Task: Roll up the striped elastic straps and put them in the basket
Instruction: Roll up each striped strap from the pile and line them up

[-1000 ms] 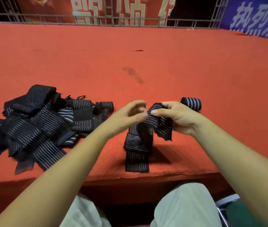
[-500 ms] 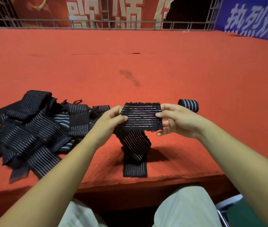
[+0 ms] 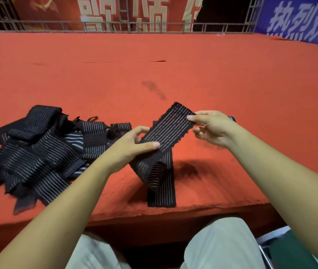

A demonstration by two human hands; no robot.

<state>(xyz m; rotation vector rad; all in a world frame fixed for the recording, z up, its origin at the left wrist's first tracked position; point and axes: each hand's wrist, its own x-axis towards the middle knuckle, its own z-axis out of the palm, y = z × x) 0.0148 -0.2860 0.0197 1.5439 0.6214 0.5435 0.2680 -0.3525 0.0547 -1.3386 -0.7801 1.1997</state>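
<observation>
With the hands, gripping one striped elastic strap just above the desk: pinching its lower part in the left hand (thumb lying across the top) and nipping the far upper corner between thumb and forefinger of the right hand. Stretching the held span flat and tilted, and leaving the rest drooping in a loose fold onto the desk, tail end lying right at the near edge.

Judging it as light, soft and springy (likely wanting to unwind once let go), neither slippery nor fragile. Taking hold best at the free far end, across the full width, then turning it tightly over on itself while feeding slack through the other hand. Probably needing a firm pinch on the finished roll to stop it loosening.

Watching the near edge, given the tail lying almost at it and risking a slide off toward the lap. Having plenty of bare red surface far and right for working. Avoiding the left, crowded by the pile of unrolled straps reaching close to the left forearm. Noticing something small just behind the right hand (mostly hidden, not identifiable). Not seeing any basket, so being unable to tell which way to carry the roll.
</observation>
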